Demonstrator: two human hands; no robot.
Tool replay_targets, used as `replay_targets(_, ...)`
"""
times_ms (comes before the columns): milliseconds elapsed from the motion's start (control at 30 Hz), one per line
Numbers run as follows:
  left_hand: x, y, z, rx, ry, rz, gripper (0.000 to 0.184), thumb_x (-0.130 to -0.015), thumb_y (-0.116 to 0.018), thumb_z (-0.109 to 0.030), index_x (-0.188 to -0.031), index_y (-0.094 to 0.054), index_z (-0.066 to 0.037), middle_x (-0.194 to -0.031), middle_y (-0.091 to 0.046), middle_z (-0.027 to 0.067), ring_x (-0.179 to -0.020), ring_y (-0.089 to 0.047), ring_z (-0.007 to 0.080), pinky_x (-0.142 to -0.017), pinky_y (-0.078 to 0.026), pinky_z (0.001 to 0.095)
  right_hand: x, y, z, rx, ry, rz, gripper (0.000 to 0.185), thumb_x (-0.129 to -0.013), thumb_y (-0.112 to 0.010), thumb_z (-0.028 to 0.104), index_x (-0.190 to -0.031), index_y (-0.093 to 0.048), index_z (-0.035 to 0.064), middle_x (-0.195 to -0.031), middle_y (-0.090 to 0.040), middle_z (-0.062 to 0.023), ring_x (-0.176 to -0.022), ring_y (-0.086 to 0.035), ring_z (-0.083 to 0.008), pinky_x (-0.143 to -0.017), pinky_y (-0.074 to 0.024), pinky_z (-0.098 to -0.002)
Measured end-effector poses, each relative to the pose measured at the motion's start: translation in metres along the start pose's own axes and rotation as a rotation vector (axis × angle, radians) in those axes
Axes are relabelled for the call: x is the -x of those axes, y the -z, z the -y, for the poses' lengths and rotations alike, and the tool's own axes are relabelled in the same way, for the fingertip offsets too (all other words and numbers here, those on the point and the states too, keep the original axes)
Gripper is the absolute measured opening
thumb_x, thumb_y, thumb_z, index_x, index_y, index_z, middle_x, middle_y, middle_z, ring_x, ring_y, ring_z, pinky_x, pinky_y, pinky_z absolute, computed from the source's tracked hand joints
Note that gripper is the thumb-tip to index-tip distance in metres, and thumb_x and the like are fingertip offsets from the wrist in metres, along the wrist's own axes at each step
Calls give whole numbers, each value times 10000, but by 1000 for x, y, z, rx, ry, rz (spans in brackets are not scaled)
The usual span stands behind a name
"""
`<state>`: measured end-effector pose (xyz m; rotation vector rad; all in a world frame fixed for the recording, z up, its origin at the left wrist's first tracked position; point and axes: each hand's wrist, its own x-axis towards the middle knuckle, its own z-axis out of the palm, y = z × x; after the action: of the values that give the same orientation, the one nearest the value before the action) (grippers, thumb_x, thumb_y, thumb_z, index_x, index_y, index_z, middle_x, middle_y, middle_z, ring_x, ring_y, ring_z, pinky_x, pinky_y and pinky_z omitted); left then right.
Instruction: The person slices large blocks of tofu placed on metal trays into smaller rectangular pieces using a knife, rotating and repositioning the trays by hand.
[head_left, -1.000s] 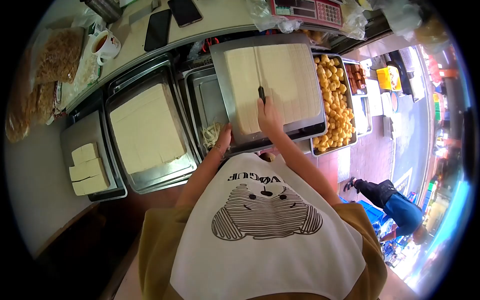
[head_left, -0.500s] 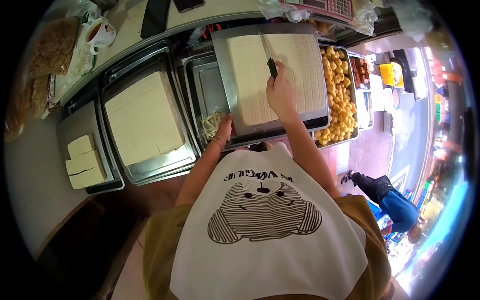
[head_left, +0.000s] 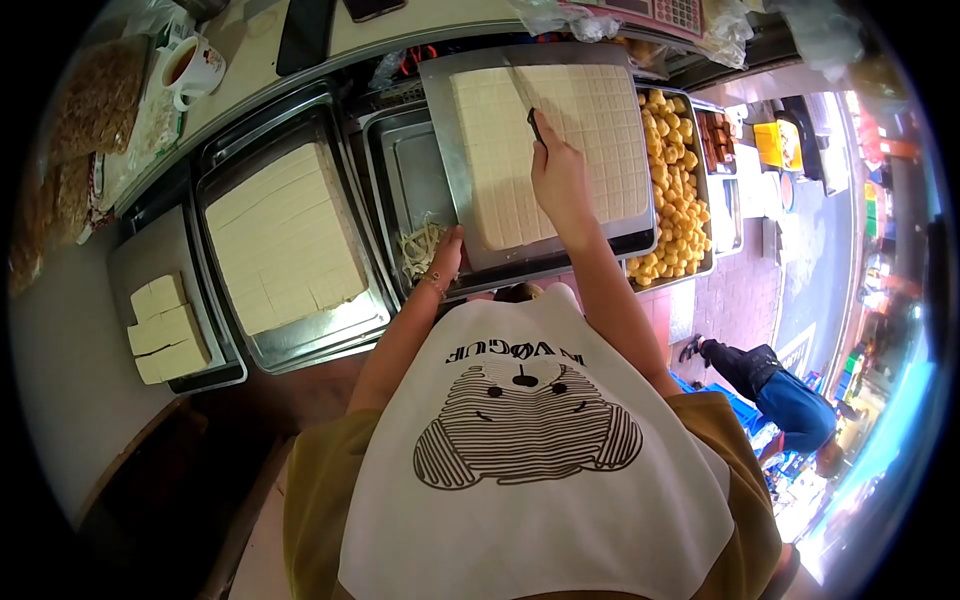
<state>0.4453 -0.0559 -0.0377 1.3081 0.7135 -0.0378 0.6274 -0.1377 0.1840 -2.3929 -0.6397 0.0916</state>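
Observation:
A large pale slab of tofu point(head_left: 500, 200), scored with a grid of lines, lies on a flat metal sheet point(head_left: 447, 130). My right hand point(head_left: 563, 180) is closed around the dark handle of a knife point(head_left: 524, 97), whose thin blade lies over the slab's far part. At the sheet's near left corner, my left hand point(head_left: 449, 258) holds its edge, with some fingers hidden. Next to that hand, thin pale strips point(head_left: 420, 248) lie in the corner of a metal tray point(head_left: 402, 165), which the sheet partly covers.
Left of me stand another tray of cut tofu point(head_left: 285, 240) and a few tofu blocks point(head_left: 168, 335). Golden fried puffs point(head_left: 672, 190) fill a tray on the right. A cup point(head_left: 193, 70) and a phone point(head_left: 305, 36) sit on the back counter. A person point(head_left: 785, 395) is farther right.
The knife has shifted left and away from me across the slab, and my right hand has turned with it. My left hand stays at the sheet's corner.

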Motion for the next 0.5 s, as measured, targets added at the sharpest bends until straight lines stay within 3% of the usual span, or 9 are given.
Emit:
replay_targets(167,2,-1,-2,0,49,-12,498,-975,-380,-409,-1149,-542,28,-1113,-594,138,-1051,-529,243,-936,-379,338,-3,-4,0,-7,52,-41,397,-857,-501,48,-1253,-528,59,-792,-598,-292,-735,-605,-426,-668,-476,-460)
replay_targets(267,1,1,-1,-31,55,9,536,-965,-404,-443,-1228,-495,15,-1163,-550,92,-1080,-487,189,-959,-359,302,-6,-4,2,10,35,-19,395,-857,-499,52,-1251,-531,61,-791,-597,-294,-740,-605,-428,-670,-479,-465)
replay_targets(367,-3,0,6,-20,48,-8,533,-971,-379,-428,-1197,-519,34,-1192,-569,163,-1132,-505,277,-984,-353,340,-7,-1,6,71,-13,82,407,-885,-455,91,-1289,-476,42,-801,-612,-276,-749,-610,-422,-665,-474,-491)
replay_targets(500,-4,0,6,-4,56,-14,551,-970,-374,-442,-1209,-510,35,-1191,-566,161,-1135,-501,272,-985,-351,340,-8,-1,7,89,-34,94,408,-886,-455,97,-1291,-477,48,-806,-616,-274,-754,-613,-420,-672,-477,-493)
